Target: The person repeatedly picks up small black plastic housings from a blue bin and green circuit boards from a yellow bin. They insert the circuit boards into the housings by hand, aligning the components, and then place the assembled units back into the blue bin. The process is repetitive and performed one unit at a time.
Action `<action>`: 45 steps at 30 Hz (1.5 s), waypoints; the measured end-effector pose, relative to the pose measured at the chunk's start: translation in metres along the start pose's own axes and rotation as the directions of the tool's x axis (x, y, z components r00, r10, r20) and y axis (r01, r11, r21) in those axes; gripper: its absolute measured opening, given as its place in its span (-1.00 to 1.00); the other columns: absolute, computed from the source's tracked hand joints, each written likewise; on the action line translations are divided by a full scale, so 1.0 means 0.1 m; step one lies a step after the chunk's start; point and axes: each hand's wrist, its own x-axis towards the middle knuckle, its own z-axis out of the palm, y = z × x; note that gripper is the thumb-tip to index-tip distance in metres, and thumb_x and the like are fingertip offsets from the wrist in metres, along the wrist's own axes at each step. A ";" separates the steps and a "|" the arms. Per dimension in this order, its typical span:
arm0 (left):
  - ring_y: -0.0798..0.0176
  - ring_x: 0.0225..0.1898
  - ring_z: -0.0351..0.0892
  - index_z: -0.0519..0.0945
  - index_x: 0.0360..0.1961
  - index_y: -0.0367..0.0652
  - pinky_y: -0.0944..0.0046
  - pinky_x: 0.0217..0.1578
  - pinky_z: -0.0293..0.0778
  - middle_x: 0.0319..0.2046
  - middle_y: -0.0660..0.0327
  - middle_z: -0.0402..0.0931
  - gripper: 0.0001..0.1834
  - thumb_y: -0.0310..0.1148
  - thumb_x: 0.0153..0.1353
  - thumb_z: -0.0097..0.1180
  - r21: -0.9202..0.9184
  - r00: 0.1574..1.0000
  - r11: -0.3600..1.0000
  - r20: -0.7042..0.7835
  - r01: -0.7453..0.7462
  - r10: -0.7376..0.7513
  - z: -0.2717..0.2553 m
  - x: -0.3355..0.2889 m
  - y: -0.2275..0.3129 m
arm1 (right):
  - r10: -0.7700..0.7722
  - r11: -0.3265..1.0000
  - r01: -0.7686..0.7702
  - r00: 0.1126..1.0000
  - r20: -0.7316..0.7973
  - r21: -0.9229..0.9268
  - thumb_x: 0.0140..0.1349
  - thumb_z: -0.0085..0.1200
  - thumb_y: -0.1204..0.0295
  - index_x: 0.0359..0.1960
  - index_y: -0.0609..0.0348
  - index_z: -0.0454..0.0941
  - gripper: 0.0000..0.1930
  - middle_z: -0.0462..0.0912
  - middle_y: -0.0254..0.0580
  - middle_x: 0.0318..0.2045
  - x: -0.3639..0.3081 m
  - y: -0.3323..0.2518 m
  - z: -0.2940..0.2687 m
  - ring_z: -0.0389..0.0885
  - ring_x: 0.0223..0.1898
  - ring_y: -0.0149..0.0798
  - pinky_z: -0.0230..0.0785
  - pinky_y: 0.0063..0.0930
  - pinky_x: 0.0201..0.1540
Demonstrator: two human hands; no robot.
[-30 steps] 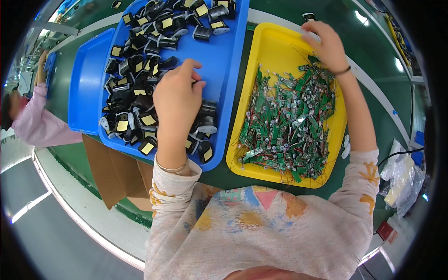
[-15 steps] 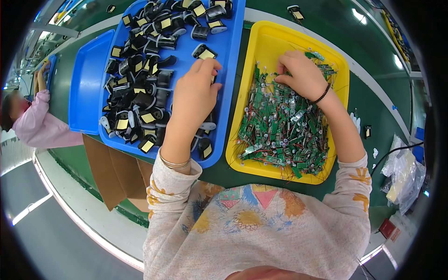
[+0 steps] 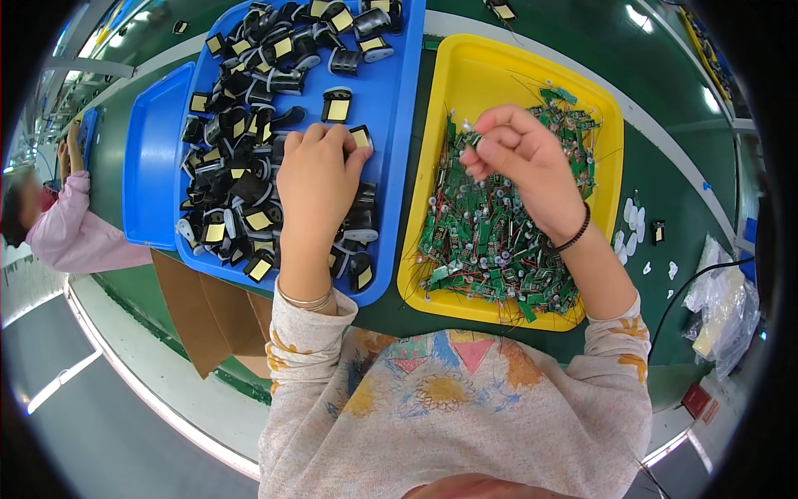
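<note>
My left hand [image 3: 320, 179] is over the large blue tray [image 3: 401, 125], its fingers and thumb closed on a black plastic housing with a pale yellow pad [image 3: 361, 137]. Part of that housing is hidden by the fingers. Just beyond it another black housing [image 3: 337, 106] stands apart with its yellow pad showing. Above the yellow tray [image 3: 478, 50], my right hand [image 3: 532, 166] pinches a small green circuit board [image 3: 471, 138] with a clear roundish piece at its end. Below lies a heap of similar wired circuit boards [image 3: 499, 241].
Many black housings [image 3: 249, 166] crowd the left of the blue tray. Further left are a smaller blue tray [image 3: 154, 158], a cardboard box [image 3: 199, 308] and a person in pink [image 3: 79, 220]. White pieces [image 3: 633, 220], a black cable [image 3: 690, 279] and plastic bags [image 3: 719, 308] lie on the right.
My right hand has lifted off the heap with a circuit board between its fingertips. My left hand has drawn slightly nearer and left, and a yellow-padded housing now shows at its fingertips.
</note>
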 end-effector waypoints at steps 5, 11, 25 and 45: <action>0.12 -0.37 0.44 0.54 -0.39 -0.14 0.23 -0.34 0.38 -0.46 0.19 0.49 -0.72 -0.48 -0.25 0.25 -0.111 1.000 0.994 -0.007 -0.001 0.000 -0.08 -0.01 -0.10 | 0.029 0.998 -0.029 1.000 -0.005 0.050 0.16 -0.03 0.54 -0.19 0.28 0.37 -0.82 0.56 -0.21 -0.36 -0.01 0.09 0.00 0.51 -0.35 -0.47 0.38 -0.64 -0.24; 0.39 -0.47 0.46 0.53 -0.35 -0.20 0.41 -0.45 0.37 -0.52 0.23 0.50 -0.85 -0.47 0.00 0.14 -0.697 0.960 0.693 -0.026 0.183 -0.280 -0.21 0.06 0.18 | -0.056 0.994 0.052 0.998 0.037 0.093 0.16 -0.02 0.54 -0.23 0.27 0.37 -0.85 0.53 -0.25 -0.35 -0.05 0.08 0.05 0.53 -0.29 -0.42 0.39 -0.59 -0.21; 0.29 -0.28 0.49 0.52 -0.25 -0.33 0.37 -0.29 0.43 -0.28 0.10 0.47 -0.75 -0.58 -0.03 0.12 -0.953 0.986 0.300 0.095 0.050 0.136 -0.08 -0.15 0.54 | -0.230 0.973 0.228 0.966 0.117 0.027 0.16 -0.02 0.53 -0.28 0.28 0.39 -0.88 0.49 -0.27 -0.36 -0.16 0.06 0.10 0.52 -0.32 -0.44 0.38 -0.59 -0.24; 0.35 -0.19 0.43 0.43 -0.32 -0.26 0.36 -0.13 0.37 -0.24 0.17 0.39 -0.66 -0.63 -0.16 0.26 -0.994 0.987 0.052 0.102 0.096 0.128 0.01 -0.22 0.58 | -0.826 0.160 0.638 0.504 0.251 -0.753 -0.23 0.23 0.57 -0.61 0.18 0.48 -0.85 0.40 -0.26 -0.73 -0.09 0.05 0.09 0.37 -0.72 -0.25 0.20 -0.50 -0.71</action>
